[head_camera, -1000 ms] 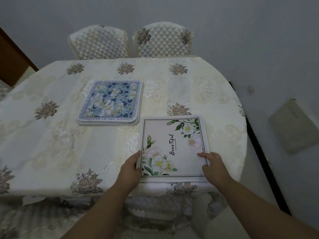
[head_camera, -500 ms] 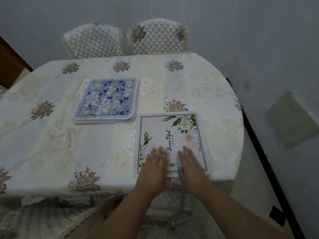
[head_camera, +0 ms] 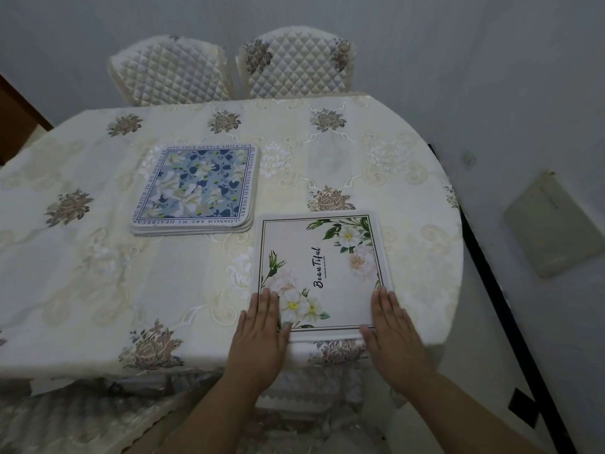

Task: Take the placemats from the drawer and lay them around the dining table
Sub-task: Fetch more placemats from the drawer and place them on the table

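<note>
A white placemat (head_camera: 327, 267) with green leaves, pale flowers and the word "Beautiful" lies flat at the near right edge of the dining table (head_camera: 98, 273). My left hand (head_camera: 262, 332) rests palm down on its near left corner, fingers together. On the near right corner my right hand (head_camera: 393, 326) lies flat the same way. Neither hand grips anything. A stack of several blue floral placemats (head_camera: 196, 188) sits further back and to the left, apart from both hands.
The table wears a cream tablecloth with brown rosettes. Two quilted chairs (head_camera: 294, 60) stand at the far side against a grey wall. A chair seat shows below the near table edge. To the right lie a black floor strip and a beige panel (head_camera: 556, 224).
My hands slid from the placemat's sides to its middle, then spread apart to its near corners. The placemat lies flat in about the same spot.
</note>
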